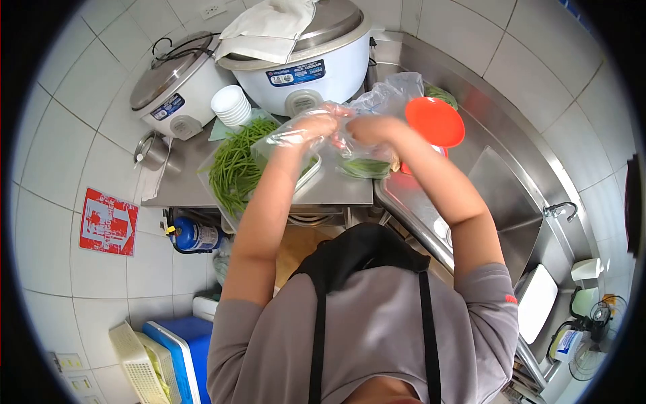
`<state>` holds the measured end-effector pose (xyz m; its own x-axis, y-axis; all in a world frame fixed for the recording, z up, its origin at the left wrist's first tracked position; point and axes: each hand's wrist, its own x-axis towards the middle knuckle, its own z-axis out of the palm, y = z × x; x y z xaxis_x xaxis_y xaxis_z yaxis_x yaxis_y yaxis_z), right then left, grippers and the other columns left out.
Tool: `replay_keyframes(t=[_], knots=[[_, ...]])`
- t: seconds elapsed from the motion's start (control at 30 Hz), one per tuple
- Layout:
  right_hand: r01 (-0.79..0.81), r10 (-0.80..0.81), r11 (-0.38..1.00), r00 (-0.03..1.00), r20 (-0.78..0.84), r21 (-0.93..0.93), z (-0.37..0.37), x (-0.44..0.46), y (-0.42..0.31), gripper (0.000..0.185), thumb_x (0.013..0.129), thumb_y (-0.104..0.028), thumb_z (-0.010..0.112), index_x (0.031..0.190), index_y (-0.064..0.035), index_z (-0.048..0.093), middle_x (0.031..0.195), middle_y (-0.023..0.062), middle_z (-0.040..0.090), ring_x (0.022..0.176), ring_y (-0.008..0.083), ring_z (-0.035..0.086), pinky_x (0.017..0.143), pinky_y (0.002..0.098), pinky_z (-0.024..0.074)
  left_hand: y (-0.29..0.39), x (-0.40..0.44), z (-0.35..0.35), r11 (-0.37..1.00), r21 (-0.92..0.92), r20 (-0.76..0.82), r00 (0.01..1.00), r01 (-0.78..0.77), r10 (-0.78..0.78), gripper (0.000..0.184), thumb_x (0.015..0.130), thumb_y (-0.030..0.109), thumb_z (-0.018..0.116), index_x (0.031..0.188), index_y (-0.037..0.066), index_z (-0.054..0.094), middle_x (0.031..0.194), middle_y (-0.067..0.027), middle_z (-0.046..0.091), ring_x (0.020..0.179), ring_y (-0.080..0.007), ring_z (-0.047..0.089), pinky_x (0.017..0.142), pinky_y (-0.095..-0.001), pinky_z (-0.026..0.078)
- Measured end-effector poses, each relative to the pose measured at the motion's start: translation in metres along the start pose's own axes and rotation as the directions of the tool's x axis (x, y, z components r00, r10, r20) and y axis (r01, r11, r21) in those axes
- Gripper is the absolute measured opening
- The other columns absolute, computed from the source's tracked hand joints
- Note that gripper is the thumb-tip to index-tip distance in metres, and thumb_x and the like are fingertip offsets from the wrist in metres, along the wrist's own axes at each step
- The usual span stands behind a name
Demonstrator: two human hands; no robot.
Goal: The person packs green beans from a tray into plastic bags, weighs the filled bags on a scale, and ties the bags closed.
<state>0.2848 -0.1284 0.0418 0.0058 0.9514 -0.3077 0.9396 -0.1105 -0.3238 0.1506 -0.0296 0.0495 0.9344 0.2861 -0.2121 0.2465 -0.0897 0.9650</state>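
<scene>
My left hand (316,126) is behind clear plastic, its fingers bent and closed on a clear plastic bag (288,137). Close beside it, my right hand (369,129) is blurred and also seems closed on the plastic; its fingertips are partly hidden. Below the hands, a clear bag with long green vegetables (365,167) lies at the counter's edge. To the left, a heap of long green beans (237,165) fills a clear tray. The pale rim of another container (309,174) shows beside the left forearm.
A large rice cooker (256,81) with a cloth (266,30) stands behind; a smaller cooker (171,87) is left of it. Stacked white cups (231,106) stand near the beans. A red plate (435,122) and a steel sink (494,202) are to the right.
</scene>
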Motion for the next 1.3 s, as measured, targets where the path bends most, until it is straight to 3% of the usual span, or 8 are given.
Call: replay_keyframes(t=[0.33,0.4,0.57,0.7,0.83,1.03,1.17,1.3], knots=[[0.130,-0.265,0.961,0.685,-0.679,-0.244,-0.048,-0.074,-0.004,0.008,0.078,-0.007,0.054,0.082,-0.0058,0.060,0.071,0.0138,0.060,0.076,0.0296,0.058,0.079,0.0400,0.0407,0.032,0.010,-0.010,0.842,0.539,-0.199,0.973,0.011,0.115,0.058,0.063,-0.004,0.064,0.119,0.008,0.052,0.114,-0.0136,0.057,0.102,-0.0252,0.056,0.087,-0.0339,0.044],[0.114,-0.261,0.954,0.773,-0.578,-0.278,-0.014,-0.046,0.014,0.013,0.077,-0.003,0.052,0.084,-0.0067,0.062,0.073,0.0121,0.062,0.078,0.0277,0.059,0.091,0.0423,0.0347,-0.022,0.045,-0.016,0.384,0.923,-0.075,0.967,-0.026,0.245,0.061,0.061,-0.005,0.065,0.119,0.009,0.052,0.114,-0.0133,0.057,0.103,-0.0250,0.055,0.088,-0.0335,0.043],[-0.092,-0.063,0.963,0.837,-0.544,-0.253,-0.040,-0.054,0.014,0.018,0.074,-0.001,0.052,0.085,-0.0090,0.064,0.076,0.0081,0.064,0.083,0.0242,0.060,0.101,0.0446,0.0269,0.031,0.014,-0.003,0.774,0.633,-0.162,0.980,0.012,0.117,0.071,0.060,0.001,0.070,0.126,0.012,0.046,0.126,-0.0103,0.049,0.113,-0.0260,0.049,0.093,-0.0320,0.039],[-0.062,-0.085,0.943,0.905,-0.416,-0.327,-0.013,-0.035,0.026,0.016,0.072,-0.005,0.055,0.080,-0.0119,0.066,0.077,0.0074,0.065,0.085,0.0237,0.060,0.101,0.0455,0.0264,-0.014,0.015,0.012,0.585,0.811,-0.116,0.984,0.015,0.135,0.069,0.062,0.002,0.069,0.126,0.006,0.044,0.124,-0.0105,0.051,0.100,-0.0224,0.056,0.088,-0.0351,0.046],[0.044,-0.187,0.956,0.854,-0.485,-0.291,-0.036,-0.030,0.019,0.017,0.073,-0.006,0.057,0.087,-0.0101,0.065,0.086,0.0073,0.064,0.090,0.0234,0.058,0.099,0.0443,0.0287,-0.010,-0.012,-0.016,0.866,-0.477,-0.152,0.984,-0.151,0.088,0.048,0.071,0.003,0.056,0.117,-0.008,0.047,0.117,-0.0174,0.053,0.058,-0.0137,0.053,0.065,-0.0375,0.056],[0.298,-0.135,0.936,-0.196,-0.971,-0.190,-0.063,-0.037,-0.060,0.020,0.073,-0.001,0.056,0.092,-0.0081,0.061,0.091,0.0107,0.059,0.086,0.0273,0.056,0.082,0.0370,0.0400,0.077,-0.150,-0.030,0.819,-0.002,-0.534,0.693,-0.574,0.484,0.043,0.077,0.015,0.052,0.114,-0.006,0.051,0.117,-0.0140,0.054,0.067,-0.0092,0.054,0.072,-0.0295,0.051],[0.551,-0.464,0.817,0.456,-0.760,-0.169,-0.015,0.030,-0.058,0.020,0.072,-0.001,0.057,0.090,-0.0068,0.061,0.086,0.0100,0.058,0.087,0.0275,0.056,0.076,0.0348,0.0440,0.079,-0.214,-0.046,0.785,0.056,-0.691,0.544,-0.617,0.476,0.035,0.077,0.014,0.060,0.104,-0.007,0.055,0.115,-0.0187,0.053,0.057,-0.0104,0.051,0.070,-0.0333,0.054],[0.662,-0.724,0.657,0.687,-0.058,-0.361,0.067,0.109,-0.061,0.027,0.066,-0.005,0.064,0.093,-0.0068,0.060,0.091,0.0069,0.055,0.096,0.0249,0.052,0.081,0.0361,0.0435,0.060,-0.235,-0.035,0.867,-0.037,-0.894,0.404,-0.498,0.194,0.039,0.076,0.014,0.065,0.108,-0.007,0.054,0.109,-0.0140,0.056,0.051,-0.0066,0.042,0.071,-0.0335,0.054]])
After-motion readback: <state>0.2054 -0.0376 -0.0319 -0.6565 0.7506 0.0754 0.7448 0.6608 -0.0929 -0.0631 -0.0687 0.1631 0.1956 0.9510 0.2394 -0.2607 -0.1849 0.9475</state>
